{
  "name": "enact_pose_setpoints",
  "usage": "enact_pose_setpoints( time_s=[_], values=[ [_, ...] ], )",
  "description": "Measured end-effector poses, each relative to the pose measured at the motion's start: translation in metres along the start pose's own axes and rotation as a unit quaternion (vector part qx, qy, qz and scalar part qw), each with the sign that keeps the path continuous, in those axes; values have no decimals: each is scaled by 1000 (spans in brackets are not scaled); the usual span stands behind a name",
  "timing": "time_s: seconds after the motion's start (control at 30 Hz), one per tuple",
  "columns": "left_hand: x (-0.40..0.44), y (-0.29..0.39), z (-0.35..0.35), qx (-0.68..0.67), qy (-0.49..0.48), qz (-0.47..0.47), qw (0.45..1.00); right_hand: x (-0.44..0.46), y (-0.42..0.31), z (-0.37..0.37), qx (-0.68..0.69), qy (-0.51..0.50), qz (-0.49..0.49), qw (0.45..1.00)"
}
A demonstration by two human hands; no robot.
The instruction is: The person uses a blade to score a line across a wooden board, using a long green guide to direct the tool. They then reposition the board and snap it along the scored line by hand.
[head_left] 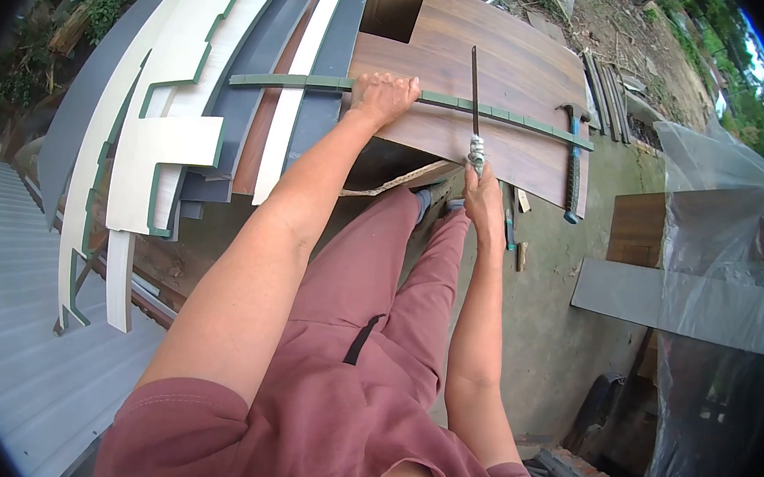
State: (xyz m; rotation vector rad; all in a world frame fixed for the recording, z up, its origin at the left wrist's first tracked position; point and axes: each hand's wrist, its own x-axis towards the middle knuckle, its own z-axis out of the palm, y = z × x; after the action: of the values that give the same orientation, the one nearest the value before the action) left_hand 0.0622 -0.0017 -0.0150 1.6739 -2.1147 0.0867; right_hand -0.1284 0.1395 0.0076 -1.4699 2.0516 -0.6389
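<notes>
A long, narrow green strip [489,111] with marks along its length lies across brown wood-grain boards [528,70]. My left hand [382,99] is closed over it and presses it down near its middle. In my right hand [484,193] is a thin saw [476,92] with a whitish wrapped handle; its narrow blade points away from me and crosses the strip. Whether the teeth touch the strip I cannot tell. A hammer [574,164] with a dark and blue handle lies at the boards' right end, beside the strip's tip.
White and grey cut panels [172,143] with green edges are stacked on the left, above corrugated metal sheeting [22,298]. Clear plastic sheeting [716,259] hangs over boards on the right. Small wood offcuts [520,255] lie on the concrete near my feet.
</notes>
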Motion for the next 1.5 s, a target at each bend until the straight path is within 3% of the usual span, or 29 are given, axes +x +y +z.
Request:
enact_pose_setpoints(
  time_s=[0.13,0.27,0.47,0.6,0.67,0.83,0.9,1.07,1.23,1.4,1.47,1.5],
  values=[
    [2,-2,5,-10,-20,-8,1000,-21,3,5,-21,23,-19,999],
    [1,-3,-1,-30,-20,1,999,-91,33,23,51,8,58,997],
    [1,2,-1,4,-26,2,1000,-51,24,2,33,-1,68,997],
    [-3,1,-6,0,2,-1,1000,-11,-1,-5,-16,-15,9,1000],
    [-1,3,-8,2,-11,-3,1000,-10,-5,0,-25,30,-32,999],
    [0,-3,3,-38,-18,-4,999,-73,35,27,-15,74,-60,995],
    [1,-5,1,-33,-24,-3,999,-97,40,31,82,1,75,994],
    [3,1,1,-24,-23,1,999,-45,29,8,77,-9,67,995],
    [-1,1,-2,-6,-17,-7,1000,11,11,9,4,2,-14,1000],
    [-1,-1,4,-24,-11,-4,1000,-61,21,18,27,23,-10,999],
    [1,-4,4,-43,15,5,999,-90,35,27,92,-7,87,992],
    [1,-5,3,-31,2,3,1000,-90,38,29,93,-9,89,992]
  ],
)
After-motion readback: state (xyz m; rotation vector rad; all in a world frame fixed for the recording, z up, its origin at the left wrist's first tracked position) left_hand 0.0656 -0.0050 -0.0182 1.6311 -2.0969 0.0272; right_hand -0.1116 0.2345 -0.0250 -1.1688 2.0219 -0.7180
